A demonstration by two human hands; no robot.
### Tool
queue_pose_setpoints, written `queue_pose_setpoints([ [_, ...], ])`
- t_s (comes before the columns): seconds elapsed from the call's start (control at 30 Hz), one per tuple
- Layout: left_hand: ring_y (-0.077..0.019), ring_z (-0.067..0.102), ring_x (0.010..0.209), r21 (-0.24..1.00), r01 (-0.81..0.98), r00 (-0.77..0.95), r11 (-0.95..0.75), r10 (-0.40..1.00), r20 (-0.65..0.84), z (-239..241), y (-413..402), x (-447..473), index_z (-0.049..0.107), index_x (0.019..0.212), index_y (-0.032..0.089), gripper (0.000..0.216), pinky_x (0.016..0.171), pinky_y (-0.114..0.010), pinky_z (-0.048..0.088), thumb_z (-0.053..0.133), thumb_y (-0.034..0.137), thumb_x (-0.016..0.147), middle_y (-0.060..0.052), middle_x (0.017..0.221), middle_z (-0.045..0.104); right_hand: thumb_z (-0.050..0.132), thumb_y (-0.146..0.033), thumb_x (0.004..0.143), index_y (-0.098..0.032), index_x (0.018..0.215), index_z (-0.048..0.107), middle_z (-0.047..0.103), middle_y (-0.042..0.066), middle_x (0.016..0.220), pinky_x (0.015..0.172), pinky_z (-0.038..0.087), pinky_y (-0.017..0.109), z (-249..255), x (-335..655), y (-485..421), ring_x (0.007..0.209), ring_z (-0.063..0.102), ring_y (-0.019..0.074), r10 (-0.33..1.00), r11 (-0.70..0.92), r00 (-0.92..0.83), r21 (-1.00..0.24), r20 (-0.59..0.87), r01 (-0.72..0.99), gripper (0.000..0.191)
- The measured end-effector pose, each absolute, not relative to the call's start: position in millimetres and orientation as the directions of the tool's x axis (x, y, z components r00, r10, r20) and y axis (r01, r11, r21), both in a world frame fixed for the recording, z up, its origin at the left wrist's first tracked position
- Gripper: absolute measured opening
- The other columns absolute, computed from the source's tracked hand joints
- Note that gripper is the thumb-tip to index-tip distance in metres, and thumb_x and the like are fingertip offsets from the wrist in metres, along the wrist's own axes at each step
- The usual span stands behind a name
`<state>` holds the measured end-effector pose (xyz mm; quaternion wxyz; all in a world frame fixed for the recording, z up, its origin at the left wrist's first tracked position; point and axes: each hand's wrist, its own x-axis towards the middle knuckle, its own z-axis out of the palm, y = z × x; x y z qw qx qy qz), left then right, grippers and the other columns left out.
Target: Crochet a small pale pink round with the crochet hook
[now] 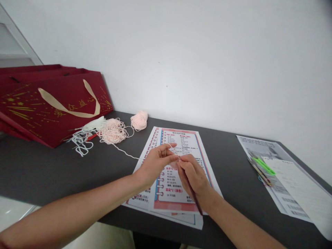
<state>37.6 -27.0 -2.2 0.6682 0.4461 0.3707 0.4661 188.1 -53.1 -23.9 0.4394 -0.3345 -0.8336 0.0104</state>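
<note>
My right hand (194, 173) grips a crochet hook (193, 194) with a dark reddish-brown handle, which slants down toward me. Its tip meets the pinched fingers of my left hand (157, 162). A strand of pale yarn (126, 152) runs across the table to my left hand and loops over its raised finger. Thumb and fingers of that hand press on a small bit of pale pink yarn work, mostly hidden between the two hands. Beneath both hands lie printed pattern sheets (178, 204) with red headings and a drawn spiral binding.
Left of the sheets are a loose pink yarn heap (112, 131), a pink yarn ball (139, 120) and white yarn (84, 135). Red gift bags (31, 114) stand behind them against the wall. At right, papers (298, 186) carry a bright green tool (264, 166) and thin pen-like items (260, 173).
</note>
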Motion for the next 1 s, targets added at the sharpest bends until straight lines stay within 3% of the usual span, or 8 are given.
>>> queue_pose_setpoints([
  [0.2, -0.0097, 0.051, 0.061, 0.981, -0.19, 0.234, 0.031, 0.972, 0.015, 3, -24, 36, 0.055, 0.117, 0.013, 0.047, 0.063, -0.025, 0.04, 0.067, 0.021, 0.073, 0.005, 0.064, 0.055, 0.053, -0.015, 0.088, -0.023, 0.083, 0.05, 0.055, -0.001, 0.088, 0.059, 0.049, 0.026, -21, 183, -55, 0.064, 0.06, 0.0104, 0.858, 0.51, -0.027, -0.842, 0.514, 0.176, 0.01],
  [0.37, -0.0113, 0.052, 0.064, 0.987, 0.001, 0.187, -0.162, 0.969, 0.159, 3, -22, 31, 0.056, 0.117, 0.017, 0.042, 0.064, -0.026, 0.041, 0.064, 0.023, 0.077, 0.003, 0.069, 0.058, 0.058, -0.015, 0.084, -0.022, 0.076, 0.053, 0.058, -0.003, 0.077, 0.059, 0.05, 0.025, -13, 183, -53, 0.06, 0.059, 0.0096, 0.942, 0.332, 0.044, -0.911, 0.332, -0.245, 0.012],
  [0.53, -0.0133, 0.056, 0.071, 0.847, 0.311, 0.19, -0.431, 0.902, 0.388, 5, -23, 27, 0.064, 0.102, 0.02, 0.023, 0.071, -0.027, 0.041, 0.058, 0.018, 0.081, 0.0, 0.078, 0.064, 0.058, -0.017, 0.082, -0.019, 0.069, 0.052, 0.058, -0.003, 0.066, 0.052, 0.05, 0.021, -6, 181, -49, 0.056, 0.053, 0.0086, 0.999, -0.015, -0.035, -0.836, 0.006, -0.549, 0.015],
  [0.63, -0.0143, 0.057, 0.072, 0.819, 0.355, 0.216, -0.451, 0.892, 0.397, 8, -24, 25, 0.065, 0.097, 0.02, 0.017, 0.071, -0.027, 0.041, 0.057, 0.02, 0.082, -0.001, 0.077, 0.064, 0.058, -0.019, 0.083, -0.02, 0.07, 0.053, 0.058, -0.003, 0.067, 0.054, 0.052, 0.024, -7, 184, -50, 0.056, 0.056, 0.0096, 0.997, 0.054, -0.019, -0.9, 0.068, -0.432, 0.014],
  [0.7, -0.0161, 0.059, 0.075, 0.828, 0.353, 0.223, -0.437, 0.898, 0.379, 9, -24, 24, 0.065, 0.096, 0.02, 0.016, 0.07, -0.027, 0.041, 0.058, 0.022, 0.082, -0.001, 0.076, 0.064, 0.058, -0.018, 0.084, -0.021, 0.076, 0.055, 0.06, -0.002, 0.073, 0.057, 0.053, 0.026, -9, 188, -53, 0.059, 0.059, 0.0109, 0.968, 0.247, 0.01, -0.953, 0.25, -0.177, 0.009],
  [0.8, -0.0195, 0.06, 0.084, 0.841, 0.327, 0.223, -0.432, 0.9, 0.375, 11, -23, 23, 0.065, 0.083, 0.02, 0.006, 0.07, -0.028, 0.04, 0.06, 0.022, 0.08, -0.002, 0.077, 0.065, 0.056, -0.012, 0.085, -0.023, 0.086, 0.057, 0.062, 0.002, 0.088, 0.063, 0.053, 0.028, -13, 193, -58, 0.07, 0.063, 0.0143, 0.811, 0.579, -0.093, -0.769, 0.578, 0.269, 0.011],
  [0.9, -0.0204, 0.061, 0.087, 0.843, 0.32, 0.225, -0.433, 0.899, 0.376, 13, -23, 23, 0.063, 0.076, 0.021, 0.005, 0.07, -0.028, 0.039, 0.06, 0.02, 0.079, -0.002, 0.075, 0.065, 0.054, -0.006, 0.084, -0.023, 0.088, 0.056, 0.063, 0.005, 0.092, 0.069, 0.053, 0.031, -14, 197, -60, 0.082, 0.062, 0.0179, 0.626, 0.766, -0.294, -0.498, 0.722, 0.408, 0.018],
  [1.0, -0.0203, 0.061, 0.088, 0.847, 0.32, 0.225, -0.424, 0.903, 0.367, 14, -23, 23, 0.061, 0.073, 0.021, 0.006, 0.071, -0.028, 0.039, 0.06, 0.019, 0.079, -0.003, 0.081, 0.067, 0.055, -0.007, 0.084, -0.023, 0.088, 0.055, 0.063, 0.004, 0.091, 0.066, 0.053, 0.029, -13, 197, -60, 0.076, 0.063, 0.0162, 0.68, 0.721, -0.247, -0.568, 0.69, 0.397, 0.017],
])
